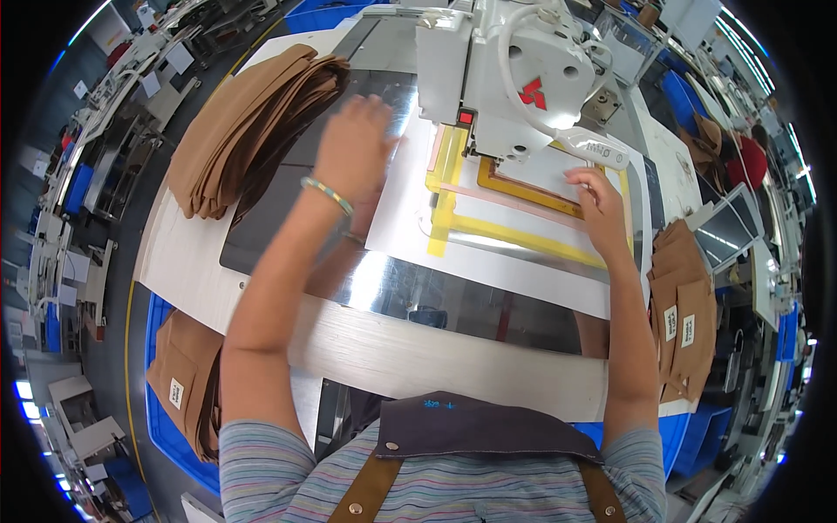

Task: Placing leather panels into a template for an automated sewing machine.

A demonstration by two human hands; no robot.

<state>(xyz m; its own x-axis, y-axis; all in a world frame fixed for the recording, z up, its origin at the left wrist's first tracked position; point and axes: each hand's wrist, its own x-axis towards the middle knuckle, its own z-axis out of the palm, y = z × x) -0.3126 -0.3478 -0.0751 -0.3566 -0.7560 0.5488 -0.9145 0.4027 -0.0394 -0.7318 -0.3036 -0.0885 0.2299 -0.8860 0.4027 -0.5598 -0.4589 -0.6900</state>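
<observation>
My left hand (353,144) is lifted over the dark left part of the shiny machine table, between the stack of brown fabric pieces (248,131) and the sewing machine head (523,78). Motion smears its fingers, and I see nothing in them for certain. On the other side, my right hand (600,205) hovers at the right of the brown clamp frame (523,193), thumb and fingers bent but apart, with no object visible in them. Beneath the machine head lies a white sheet (397,222) with yellow tape strips (514,237) around the frame.
A blue bin (157,418) at lower left holds brown pieces with white labels (187,375). More labelled brown pieces (684,322) hang at the right table edge, near a tilted screen (728,228). A white cable and lamp (593,146) jut from the machine head.
</observation>
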